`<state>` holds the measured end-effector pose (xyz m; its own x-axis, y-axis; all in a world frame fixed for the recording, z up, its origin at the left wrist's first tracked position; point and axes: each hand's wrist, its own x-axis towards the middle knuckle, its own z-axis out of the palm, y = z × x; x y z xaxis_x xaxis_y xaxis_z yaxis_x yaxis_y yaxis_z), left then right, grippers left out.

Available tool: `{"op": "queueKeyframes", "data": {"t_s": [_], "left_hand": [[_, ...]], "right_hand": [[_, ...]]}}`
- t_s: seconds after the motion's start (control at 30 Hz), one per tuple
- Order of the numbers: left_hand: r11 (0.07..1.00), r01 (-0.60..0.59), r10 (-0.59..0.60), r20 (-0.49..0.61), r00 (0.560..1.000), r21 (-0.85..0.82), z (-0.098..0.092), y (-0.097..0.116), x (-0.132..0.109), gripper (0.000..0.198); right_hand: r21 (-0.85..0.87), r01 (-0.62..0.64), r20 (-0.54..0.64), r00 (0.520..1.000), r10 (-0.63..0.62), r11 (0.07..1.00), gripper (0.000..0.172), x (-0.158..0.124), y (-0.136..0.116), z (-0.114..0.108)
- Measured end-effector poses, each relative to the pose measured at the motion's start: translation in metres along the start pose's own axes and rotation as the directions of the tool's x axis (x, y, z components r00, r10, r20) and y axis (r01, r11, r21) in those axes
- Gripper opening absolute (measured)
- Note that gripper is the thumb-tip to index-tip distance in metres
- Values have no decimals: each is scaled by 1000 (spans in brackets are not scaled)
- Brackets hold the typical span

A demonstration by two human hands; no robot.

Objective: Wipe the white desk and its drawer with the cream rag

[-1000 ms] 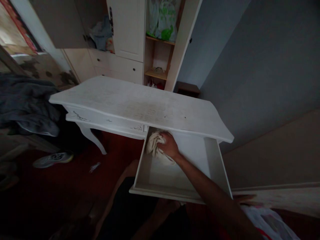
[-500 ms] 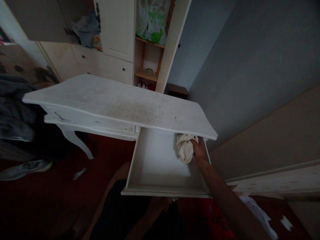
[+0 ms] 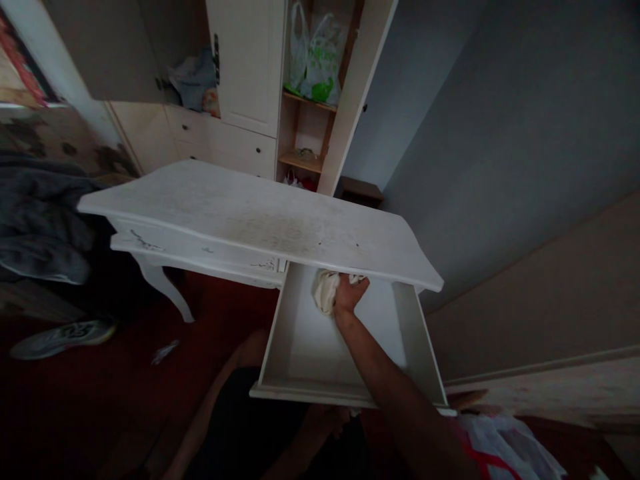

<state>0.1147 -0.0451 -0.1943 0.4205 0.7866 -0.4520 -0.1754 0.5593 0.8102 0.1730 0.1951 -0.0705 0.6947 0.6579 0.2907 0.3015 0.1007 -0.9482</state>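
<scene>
My right hand (image 3: 349,293) is closed on a cream-coloured cloth (image 3: 326,292), which is bunched up and pressed to the bottom near the back left of a pulled-out white drawer (image 3: 320,350). Part of the cloth is covered by the hand. The drawer hangs out of the right half of a white desk (image 3: 225,200). Below the drawer's front edge, in deep shadow, is my left hand (image 3: 330,421). Its fingers look curled beside a small pale knob (image 3: 355,412); whether they grip anything is hidden.
A white wardrobe (image 3: 245,60) with open doors stands behind the desk, with plastic bags (image 3: 320,67) on a shelf. Grey clothing (image 3: 40,220) is piled at the left. A shoe (image 3: 63,339) lies on the red floor, and a white plastic bag (image 3: 510,443) at the lower right.
My right hand has moved the cloth from the right side of the drawer across to the left, near the back. The view has shifted slightly. My left hand stays under the drawer front.
</scene>
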Motion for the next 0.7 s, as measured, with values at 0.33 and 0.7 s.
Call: {"op": "queueKeyframes", "data": {"t_s": [0.33, 0.7], "left_hand": [[996, 87, -88, 52, 995, 29, -5, 25, -22, 31], [991, 128, -126, 56, 990, -41, -4, 47, -35, 36]], "right_hand": [[32, -6, 433, 902, -8, 999, 39, -73, -42, 40], [62, -154, 795, 605, 44, 986, 38, -71, -61, -8]]}}
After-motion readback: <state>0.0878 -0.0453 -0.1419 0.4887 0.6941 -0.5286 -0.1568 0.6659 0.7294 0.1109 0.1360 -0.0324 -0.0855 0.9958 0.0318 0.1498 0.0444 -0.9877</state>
